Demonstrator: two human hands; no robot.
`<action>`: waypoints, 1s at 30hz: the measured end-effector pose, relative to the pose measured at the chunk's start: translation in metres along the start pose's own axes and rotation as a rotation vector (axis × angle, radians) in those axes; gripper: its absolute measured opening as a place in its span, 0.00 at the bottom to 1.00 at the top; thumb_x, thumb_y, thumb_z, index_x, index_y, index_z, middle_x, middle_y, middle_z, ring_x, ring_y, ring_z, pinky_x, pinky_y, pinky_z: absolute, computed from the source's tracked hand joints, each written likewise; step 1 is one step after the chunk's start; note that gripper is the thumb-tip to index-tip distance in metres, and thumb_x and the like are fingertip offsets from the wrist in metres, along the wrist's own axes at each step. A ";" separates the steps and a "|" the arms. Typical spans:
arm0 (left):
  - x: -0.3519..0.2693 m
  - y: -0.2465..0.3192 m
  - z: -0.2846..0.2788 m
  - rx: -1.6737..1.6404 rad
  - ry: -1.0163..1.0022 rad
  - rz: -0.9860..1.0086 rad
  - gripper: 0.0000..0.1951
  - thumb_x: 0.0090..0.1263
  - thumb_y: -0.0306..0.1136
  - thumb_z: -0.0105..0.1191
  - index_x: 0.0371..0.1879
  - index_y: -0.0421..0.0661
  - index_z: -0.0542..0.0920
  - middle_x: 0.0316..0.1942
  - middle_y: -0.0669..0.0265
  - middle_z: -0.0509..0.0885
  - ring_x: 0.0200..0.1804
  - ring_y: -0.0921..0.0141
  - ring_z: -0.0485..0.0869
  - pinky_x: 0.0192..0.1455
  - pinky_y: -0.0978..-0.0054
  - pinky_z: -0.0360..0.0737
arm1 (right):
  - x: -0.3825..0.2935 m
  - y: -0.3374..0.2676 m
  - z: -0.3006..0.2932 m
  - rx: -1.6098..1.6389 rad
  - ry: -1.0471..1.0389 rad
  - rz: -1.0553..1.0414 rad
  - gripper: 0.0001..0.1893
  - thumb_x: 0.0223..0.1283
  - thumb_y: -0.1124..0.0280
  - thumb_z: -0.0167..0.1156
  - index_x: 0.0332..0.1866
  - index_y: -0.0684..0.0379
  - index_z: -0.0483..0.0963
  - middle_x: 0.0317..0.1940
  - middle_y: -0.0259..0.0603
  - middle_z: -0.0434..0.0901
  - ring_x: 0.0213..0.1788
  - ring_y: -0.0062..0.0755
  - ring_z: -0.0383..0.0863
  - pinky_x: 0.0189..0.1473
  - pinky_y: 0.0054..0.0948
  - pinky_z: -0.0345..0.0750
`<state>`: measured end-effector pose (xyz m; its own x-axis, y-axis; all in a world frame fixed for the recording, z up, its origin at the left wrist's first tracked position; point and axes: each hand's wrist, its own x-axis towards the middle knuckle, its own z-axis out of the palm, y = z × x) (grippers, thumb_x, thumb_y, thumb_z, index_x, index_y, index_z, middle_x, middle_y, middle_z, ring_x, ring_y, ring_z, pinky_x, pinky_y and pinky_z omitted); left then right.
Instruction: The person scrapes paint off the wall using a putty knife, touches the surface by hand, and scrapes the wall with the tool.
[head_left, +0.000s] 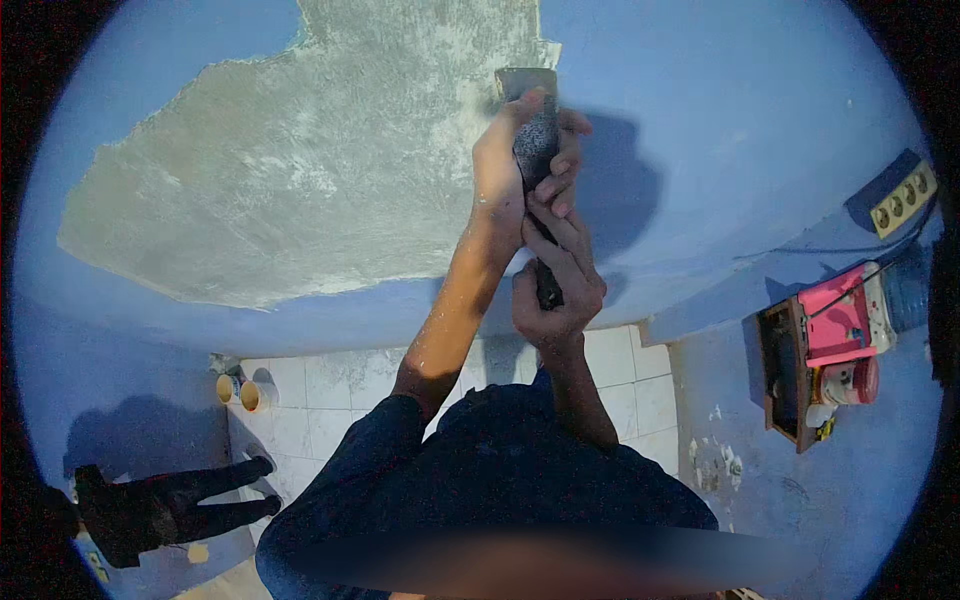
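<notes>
Both of my hands are on a dark broad-bladed hand tool, held upright against the wall. My left hand wraps around the blade, its thumb lying on the face and its fingers curling round the right side. Below it, my right hand grips the tool's dark handle, and its fingers reach up towards the left hand. The blade's wide end is at the right border of a bare grey plaster patch, beside blue paint. Whether its edge touches the wall cannot be made out.
On the right wall a small wooden shelf holds a pink container and a lidded jar; a power strip hangs above. Two tubs stand by the left floor corner. A person in dark clothes stands at left. Floor tiles are white.
</notes>
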<state>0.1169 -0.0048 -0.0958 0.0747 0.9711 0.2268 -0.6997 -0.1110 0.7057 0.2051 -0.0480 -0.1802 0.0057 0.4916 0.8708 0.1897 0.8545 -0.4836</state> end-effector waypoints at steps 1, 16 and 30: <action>0.001 0.000 0.000 0.000 -0.003 -0.003 0.25 0.71 0.52 0.43 0.33 0.36 0.74 0.13 0.71 0.65 0.10 0.78 0.61 0.10 0.78 0.65 | -0.001 0.001 0.001 -0.002 0.002 0.005 0.22 0.38 0.84 0.52 0.44 0.64 0.80 0.50 0.47 0.80 0.58 0.52 0.75 0.62 0.42 0.70; -0.001 0.008 -0.001 0.326 0.126 -0.023 0.28 0.69 0.58 0.48 0.29 0.39 0.74 0.12 0.71 0.66 0.08 0.80 0.61 0.09 0.81 0.62 | -0.011 -0.003 0.019 0.038 0.082 0.032 0.22 0.38 0.85 0.53 0.44 0.66 0.79 0.50 0.50 0.79 0.56 0.55 0.76 0.60 0.43 0.72; 0.011 0.024 0.006 0.469 0.142 -0.092 0.27 0.66 0.57 0.52 0.24 0.39 0.75 0.10 0.71 0.67 0.06 0.79 0.60 0.07 0.81 0.59 | -0.001 -0.002 0.036 0.053 0.142 0.028 0.21 0.40 0.83 0.54 0.46 0.65 0.78 0.49 0.52 0.79 0.56 0.55 0.76 0.60 0.44 0.72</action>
<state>0.1056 0.0015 -0.0725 0.0007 0.9969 0.0790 -0.2976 -0.0752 0.9517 0.1692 -0.0438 -0.1831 0.1494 0.4895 0.8591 0.1353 0.8506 -0.5082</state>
